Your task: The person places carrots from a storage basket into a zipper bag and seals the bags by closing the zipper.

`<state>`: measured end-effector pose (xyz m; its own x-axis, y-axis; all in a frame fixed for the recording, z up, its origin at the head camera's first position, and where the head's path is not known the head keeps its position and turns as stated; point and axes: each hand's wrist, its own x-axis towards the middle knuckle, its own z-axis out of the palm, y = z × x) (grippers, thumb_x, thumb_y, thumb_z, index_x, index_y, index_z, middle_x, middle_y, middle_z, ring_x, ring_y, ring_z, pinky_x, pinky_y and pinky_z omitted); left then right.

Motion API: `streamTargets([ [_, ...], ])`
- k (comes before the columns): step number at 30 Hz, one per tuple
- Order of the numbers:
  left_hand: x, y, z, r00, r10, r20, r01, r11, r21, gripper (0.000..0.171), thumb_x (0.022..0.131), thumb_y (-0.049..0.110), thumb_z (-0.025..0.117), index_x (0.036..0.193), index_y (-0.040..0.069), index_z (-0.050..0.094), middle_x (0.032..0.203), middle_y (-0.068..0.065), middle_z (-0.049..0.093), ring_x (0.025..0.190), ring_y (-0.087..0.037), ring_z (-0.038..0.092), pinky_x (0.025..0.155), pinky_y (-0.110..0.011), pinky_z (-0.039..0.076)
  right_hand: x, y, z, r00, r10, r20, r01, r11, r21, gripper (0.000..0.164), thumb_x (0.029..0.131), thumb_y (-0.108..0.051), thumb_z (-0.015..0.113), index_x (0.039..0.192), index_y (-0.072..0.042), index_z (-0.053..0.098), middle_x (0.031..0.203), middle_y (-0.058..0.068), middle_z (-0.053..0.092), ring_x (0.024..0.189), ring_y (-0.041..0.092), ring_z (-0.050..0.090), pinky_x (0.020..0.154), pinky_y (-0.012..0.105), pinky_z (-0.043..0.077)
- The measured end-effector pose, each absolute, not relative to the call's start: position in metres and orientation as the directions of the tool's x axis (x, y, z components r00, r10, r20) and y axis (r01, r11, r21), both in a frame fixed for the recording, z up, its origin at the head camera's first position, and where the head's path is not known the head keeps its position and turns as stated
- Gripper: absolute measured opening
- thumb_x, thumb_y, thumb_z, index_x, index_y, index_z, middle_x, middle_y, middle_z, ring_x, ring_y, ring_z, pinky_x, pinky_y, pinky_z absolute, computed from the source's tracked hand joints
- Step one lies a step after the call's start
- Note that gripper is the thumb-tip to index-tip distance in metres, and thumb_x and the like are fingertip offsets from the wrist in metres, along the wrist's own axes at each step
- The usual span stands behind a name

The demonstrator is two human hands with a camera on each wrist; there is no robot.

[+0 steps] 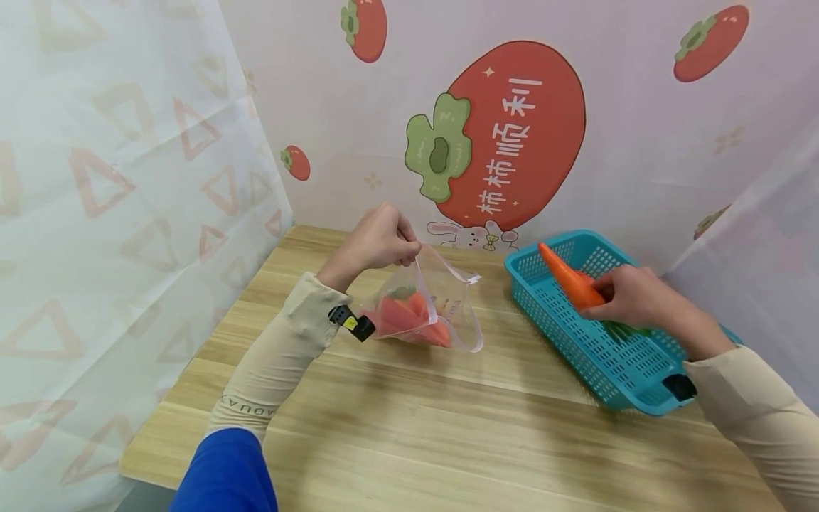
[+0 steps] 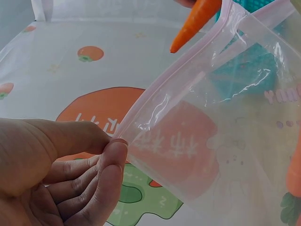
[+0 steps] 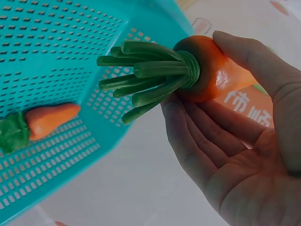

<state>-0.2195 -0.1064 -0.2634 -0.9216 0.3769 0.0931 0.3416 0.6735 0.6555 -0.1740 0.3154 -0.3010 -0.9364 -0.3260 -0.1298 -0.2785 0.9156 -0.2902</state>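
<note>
My left hand [image 1: 386,238] pinches the top edge of a clear zip bag [image 1: 470,323] between thumb and fingertip. The bag's mouth gapes, with a white slider [image 1: 474,279] on its pink-edged seam. Through the plastic show several orange and reddish vegetables [image 1: 416,316], at least one with green leaves [image 2: 289,209]. Over the blue basket, my right hand [image 1: 640,302] grips an orange carrot [image 1: 566,276] by its thick end, the thin tip pointing up and to the left. Its green stem tops [image 3: 146,70] stick out past the fingers in the right wrist view.
The blue perforated basket [image 1: 563,341] stands on the right of the wooden table [image 1: 409,427]. A smaller carrot [image 3: 52,121] with a green top lies inside it. A printed cloth [image 1: 640,142] hangs behind the table, and patterned cloth [image 1: 128,213] hangs along the left side.
</note>
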Motion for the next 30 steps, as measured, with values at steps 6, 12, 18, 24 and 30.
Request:
streamTargets([
  [6,-0.22,-0.107,-0.264,-0.922,0.377,0.086,0.336,0.673,0.659,0.021,0.089,0.006,0.064,0.075,0.006,0.081,0.066,-0.004,0.075,0.06,-0.012,0.071,0.06,-0.024,0.058,-0.169,0.303,-0.294,-0.927,-0.356,-0.114,-0.311,0.904,-0.294,0.054,0.087,-0.032,0.087,0.122,0.007,0.074,0.09,0.005,0.075,0.068,0.014,0.058,0.057,0.028,0.05],
  [12,-0.22,-0.107,-0.263,-0.921,0.379,0.091,0.341,0.669,0.661,0.021,0.089,0.006,0.065,0.075,0.006,0.081,0.065,-0.004,0.075,0.059,-0.013,0.071,0.059,-0.024,0.058,-0.164,0.292,-0.289,-0.916,-0.391,-0.094,-0.347,0.887,-0.305,0.045,0.086,-0.029,0.088,0.115,0.003,0.076,0.088,0.002,0.075,0.068,0.012,0.058,0.057,0.027,0.049],
  [18,-0.219,-0.106,-0.263,-0.926,0.368,0.083,0.328,0.677,0.659,0.021,0.089,0.007,0.065,0.075,0.006,0.081,0.066,-0.004,0.075,0.06,-0.013,0.071,0.059,-0.024,0.056,-0.159,0.276,-0.282,-0.904,-0.419,-0.084,-0.379,0.877,-0.297,0.031,0.086,-0.026,0.087,0.107,-0.004,0.079,0.079,-0.003,0.071,0.065,0.012,0.057,0.058,0.026,0.049],
  [24,-0.22,-0.105,-0.262,-0.928,0.365,0.075,0.32,0.677,0.663,0.021,0.09,0.006,0.065,0.076,0.005,0.081,0.066,-0.005,0.075,0.06,-0.013,0.072,0.061,-0.024,0.059,-0.156,0.261,-0.277,-0.889,-0.45,-0.09,-0.405,0.861,-0.307,0.031,0.086,-0.027,0.088,0.108,-0.006,0.08,0.079,-0.004,0.071,0.065,0.012,0.057,0.059,0.027,0.048],
  [30,-0.22,-0.104,-0.263,-0.924,0.375,0.077,0.33,0.676,0.659,0.021,0.09,0.007,0.066,0.076,0.006,0.081,0.067,-0.005,0.076,0.06,-0.013,0.072,0.061,-0.025,0.06,-0.154,0.247,-0.275,-0.873,-0.475,-0.115,-0.417,0.847,-0.33,0.04,0.086,-0.027,0.088,0.114,-0.001,0.078,0.089,-0.001,0.076,0.071,0.01,0.061,0.065,0.029,0.054],
])
